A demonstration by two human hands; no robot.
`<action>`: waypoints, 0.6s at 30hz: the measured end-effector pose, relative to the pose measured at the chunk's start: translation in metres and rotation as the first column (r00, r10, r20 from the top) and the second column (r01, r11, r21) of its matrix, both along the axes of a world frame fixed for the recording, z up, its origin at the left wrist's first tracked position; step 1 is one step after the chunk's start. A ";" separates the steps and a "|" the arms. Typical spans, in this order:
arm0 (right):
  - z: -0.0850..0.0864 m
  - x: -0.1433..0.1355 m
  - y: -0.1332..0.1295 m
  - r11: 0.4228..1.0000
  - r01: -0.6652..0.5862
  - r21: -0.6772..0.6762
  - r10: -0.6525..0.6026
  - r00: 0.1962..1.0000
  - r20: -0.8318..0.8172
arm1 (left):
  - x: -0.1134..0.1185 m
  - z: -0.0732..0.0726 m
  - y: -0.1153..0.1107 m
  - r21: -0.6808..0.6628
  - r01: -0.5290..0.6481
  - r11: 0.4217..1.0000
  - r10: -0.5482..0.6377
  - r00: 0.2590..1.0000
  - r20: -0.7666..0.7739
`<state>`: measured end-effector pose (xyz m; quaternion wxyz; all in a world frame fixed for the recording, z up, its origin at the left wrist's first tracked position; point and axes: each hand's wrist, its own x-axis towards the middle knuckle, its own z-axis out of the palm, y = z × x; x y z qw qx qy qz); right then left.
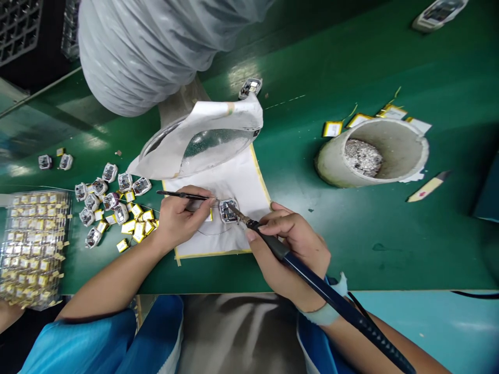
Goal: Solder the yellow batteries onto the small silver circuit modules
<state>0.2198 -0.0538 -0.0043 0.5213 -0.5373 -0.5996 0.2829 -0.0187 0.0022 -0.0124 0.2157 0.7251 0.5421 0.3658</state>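
My right hand (290, 249) grips a soldering iron (278, 246) with a dark blue handle. Its tip meets or hovers just over a small electronic device (228, 211) with an exposed circuit board; contact cannot be made out. In my left hand (187, 215) is a pair of black tweezers (183, 195), pinched near the device's left edge. A small yellow-edged battery (209, 215) lies partly hidden by the left fingers. Thin wire curves over the white sheet (249, 182) under the work.
A white-framed magnifier (218, 114) and grey duct (156, 52) hang above. Left are open devices (111, 200), loose batteries (139, 228) and a battery tray (33, 244). Right are a cup of solder waste (374, 153), several batteries (392, 111) and a cutter-like tool (428, 188). Another person's arm (8, 314) shows far left.
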 end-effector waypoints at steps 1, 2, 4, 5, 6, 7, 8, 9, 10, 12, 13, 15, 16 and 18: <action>0.000 0.000 0.000 1.000 0.000 -0.001 0.000 1.000 0.001 | 0.000 -0.001 0.000 -0.003 0.002 1.000 -0.002 1.000 0.015; 0.000 0.000 0.000 1.000 0.002 0.000 -0.002 1.000 0.001 | -0.001 -0.002 -0.001 -0.011 0.009 1.000 -0.008 0.999 0.036; -0.001 0.001 0.000 1.000 0.004 0.002 -0.004 1.000 -0.004 | -0.001 -0.003 -0.001 -0.038 0.048 0.998 -0.045 0.996 0.072; -0.001 0.001 0.000 1.000 0.006 0.003 -0.006 1.000 -0.005 | -0.001 -0.003 -0.001 -0.045 0.083 0.996 -0.079 0.993 0.086; -0.001 0.001 0.000 1.000 0.006 0.003 -0.006 1.000 -0.004 | -0.001 -0.002 0.000 -0.040 0.118 0.992 -0.114 0.989 0.099; -0.001 0.001 -0.001 1.000 0.003 0.004 -0.003 1.000 -0.001 | 0.000 -0.001 0.000 -0.023 0.152 0.988 -0.148 0.983 0.108; -0.001 0.001 -0.001 1.000 0.001 0.005 -0.001 1.000 0.003 | 0.001 0.000 0.001 0.005 0.178 0.984 -0.178 0.977 0.115; -0.001 0.001 -0.001 1.000 -0.002 0.005 0.002 1.000 0.009 | 0.002 0.002 0.002 0.036 0.195 0.980 -0.197 0.973 0.118; -0.001 0.001 -0.001 1.000 -0.004 0.005 0.004 1.000 0.015 | 0.003 0.003 0.003 0.060 0.202 0.977 -0.208 0.971 0.117; -0.001 0.000 -0.001 1.000 -0.007 0.003 0.007 1.000 0.018 | 0.005 0.004 0.005 0.075 0.202 0.977 -0.209 0.972 0.104; -0.001 0.000 -0.001 1.000 -0.009 0.002 0.009 1.000 0.019 | 0.005 0.004 0.005 0.074 0.199 0.977 -0.206 0.974 0.098; 0.000 -0.001 0.000 1.000 -0.011 0.001 0.011 1.000 0.020 | 0.006 0.005 0.006 0.076 0.199 0.977 -0.206 0.974 0.089; 0.000 -0.002 0.000 1.000 -0.011 0.003 0.011 1.000 0.024 | 0.006 0.006 0.006 0.085 0.206 0.975 -0.213 0.973 0.088; 0.001 -0.002 0.001 1.000 -0.009 0.008 0.009 0.999 0.040 | 0.006 0.006 0.006 0.108 0.222 0.969 -0.231 0.969 0.084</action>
